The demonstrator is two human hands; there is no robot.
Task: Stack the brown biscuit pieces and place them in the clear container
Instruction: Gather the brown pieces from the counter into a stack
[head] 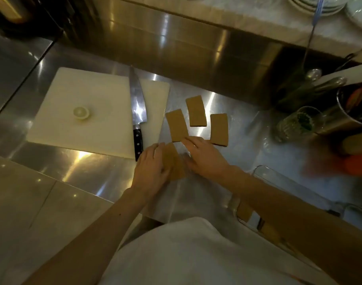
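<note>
Head view is showing a steel counter (237, 128) with both of the person's hands working just beside a white cutting board (89, 112). Left hand (150, 171) is lying flat, fingers extended and open, its fingertips resting along the left edge of a brown biscuit piece (174, 161) that is lying on the counter. Right hand (206, 156) is lying on the other side of that piece, fingers spread and open, pressing down on a clear film sheet (176, 192); whether it is touching the piece itself cannot be told. Neither hand is closing around anything.

Three further biscuit pieces are lying flat and apart on the counter beyond the hands: a left piece (177, 125), a middle piece (196, 111) and a right piece (219, 129). The right forefinger is reaching close to the near end of the left piece.

Clear container (278, 182) is sitting to the right under the right forearm, with at least one biscuit (245, 211) showing through its near wall.

A chef's knife (137, 105) is lying on the board, blade pointing away, beside a lemon half (81, 113). A metal utensil pot (353, 112) is standing at the far right.
</note>
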